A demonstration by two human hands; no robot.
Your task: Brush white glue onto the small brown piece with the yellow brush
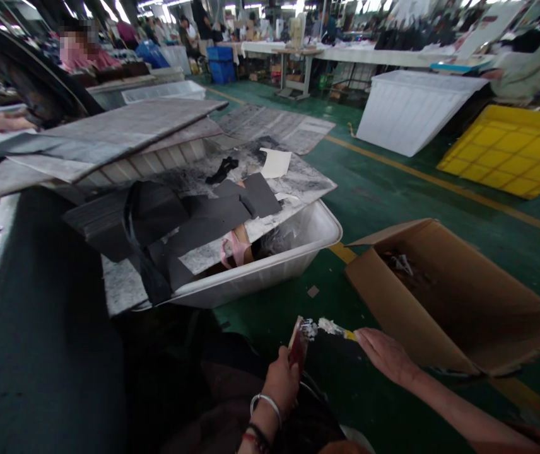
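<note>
My left hand (283, 381), with a bangle at its wrist, is closed around a flat dark red piece with a tan edge (299, 347). Whitish clumps cover the upper tip of that piece. To its right, my right hand (383, 354) grips a small yellow-handled brush (339, 328), its head caked with something white. The brush's head points at the red piece's tip; a narrow gap seems to lie between them. Both hands are low, above the green floor. My fingers partly hide the lower part of the red piece and most of the brush's handle.
An open cardboard box (402, 293) stands on the right. Ahead, a white tub (260, 272) carries a speckled board (308, 180) with dark sheets (213, 217) and a black strap (140, 252). White (407, 110) and yellow (511, 151) bins are farther back. Another person's arm (535, 63) is at right.
</note>
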